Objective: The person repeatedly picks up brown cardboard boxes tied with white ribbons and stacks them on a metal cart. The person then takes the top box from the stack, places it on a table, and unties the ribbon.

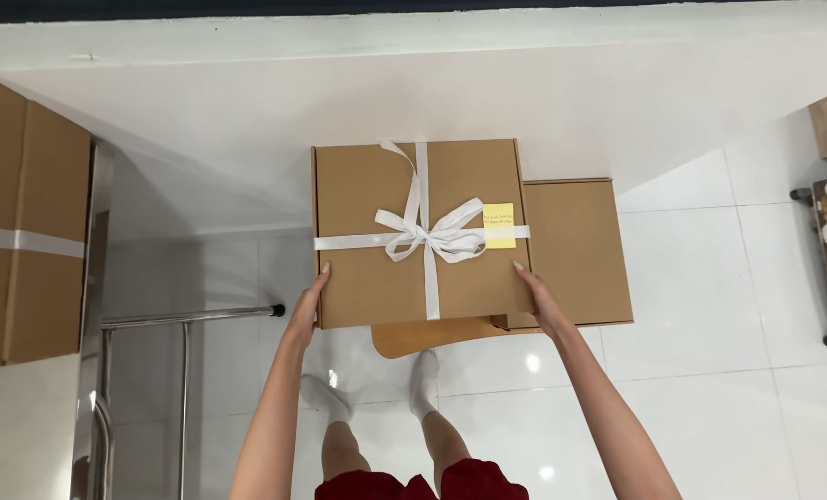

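Nearest, two socked feet point(376, 389) are planted on the glossy white tiled floor point(709, 352), with red shorts point(413, 486) at the bottom edge of the view. Both bare arms are stretched forward from there. The left hand point(308, 308) is pressed against the left edge of a brown cardboard box point(367, 268), near its front corner, and the right hand point(535, 296) against the right edge, likewise near the front. The fingers are laid flat and fairly straight along the sides rather than curled; whether any are tucked under the base cannot be told. The box is thus clamped between the two palms and held level in front of the body, above the floor. It is tied crosswise with a white ribbon point(422, 278) finished in a bow point(432, 239), and a small yellow note point(498, 225) is stuck just right of the bow. Directly beneath and to the right, a second plain brown box point(580, 250) is seen, and under it a rounded wooden surface point(413, 338), probably a stool. For the hold to be kept well, even inward pressure from both sides is judged necessary, with the lid kept level so that the bow is not crushed or shifted. At the far left, a large cardboard carton point(24, 231) banded with white tape and a metal rail point(191, 318) are visible; beyond, a white wall point(524, 83) is met.
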